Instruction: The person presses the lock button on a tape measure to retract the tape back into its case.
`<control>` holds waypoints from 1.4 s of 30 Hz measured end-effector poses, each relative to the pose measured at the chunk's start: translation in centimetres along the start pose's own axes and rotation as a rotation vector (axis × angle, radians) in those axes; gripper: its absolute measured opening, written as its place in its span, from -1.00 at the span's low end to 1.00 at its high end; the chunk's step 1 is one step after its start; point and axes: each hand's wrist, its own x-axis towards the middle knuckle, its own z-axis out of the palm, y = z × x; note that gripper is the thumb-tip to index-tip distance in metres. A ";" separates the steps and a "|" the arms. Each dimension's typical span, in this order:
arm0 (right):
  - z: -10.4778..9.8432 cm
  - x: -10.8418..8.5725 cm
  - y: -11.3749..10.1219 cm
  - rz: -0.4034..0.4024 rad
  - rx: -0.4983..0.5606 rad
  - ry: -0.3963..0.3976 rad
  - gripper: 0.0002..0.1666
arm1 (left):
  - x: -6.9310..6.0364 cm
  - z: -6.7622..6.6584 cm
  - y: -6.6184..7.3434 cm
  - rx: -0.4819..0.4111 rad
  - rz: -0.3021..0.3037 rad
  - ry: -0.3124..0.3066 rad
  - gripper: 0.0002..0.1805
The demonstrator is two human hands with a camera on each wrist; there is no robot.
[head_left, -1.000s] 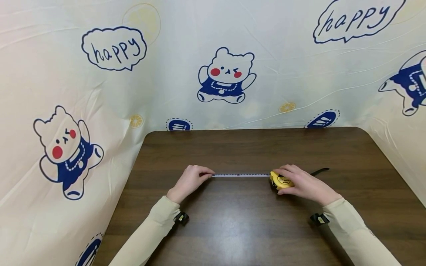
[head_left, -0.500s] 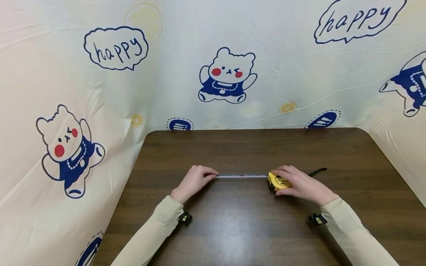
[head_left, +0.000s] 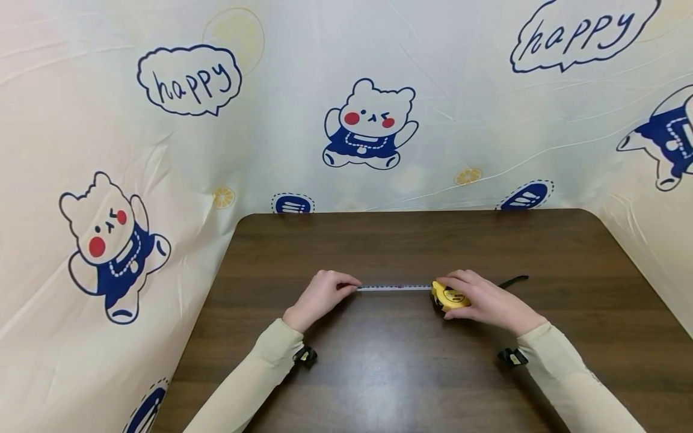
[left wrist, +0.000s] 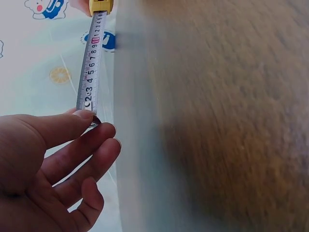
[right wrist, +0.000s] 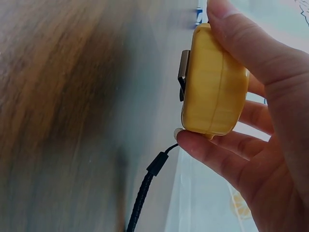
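Note:
A yellow tape measure (head_left: 450, 296) is gripped in my right hand (head_left: 484, 302), thumb on one side and fingers on the other. From its case a white blade (head_left: 395, 288) with printed numbers runs straight to the left. My left hand (head_left: 323, 296) pinches the blade's free end between thumb and forefinger. The left wrist view shows the blade (left wrist: 91, 67) marked past ten, with the remaining fingers curved loosely below. In the right wrist view, the case (right wrist: 215, 82) has a metal clip (right wrist: 183, 67) on its side, and a black wrist strap (right wrist: 142, 193) hangs from it.
Both hands are over a dark brown wooden table (head_left: 379, 240) with rounded far corners. Behind and beside it hangs a pale cloth (head_left: 281, 108) printed with bears and lettering. Each wrist wears a small black camera (head_left: 306, 356).
The left hand has moved right and the right hand slightly left, so the hands are closer. The exposed stretch of blade has become shorter. Both hands keep their hold.

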 end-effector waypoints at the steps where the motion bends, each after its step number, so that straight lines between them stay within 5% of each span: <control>1: 0.0 0.0 0.0 -0.003 -0.003 0.005 -0.19 | 0.0 0.0 0.0 0.001 0.002 -0.001 -0.85; 42: 0.5 1.1 -0.6 -0.045 0.000 0.024 -0.18 | 1.4 1.0 1.6 0.010 0.049 -0.039 -0.83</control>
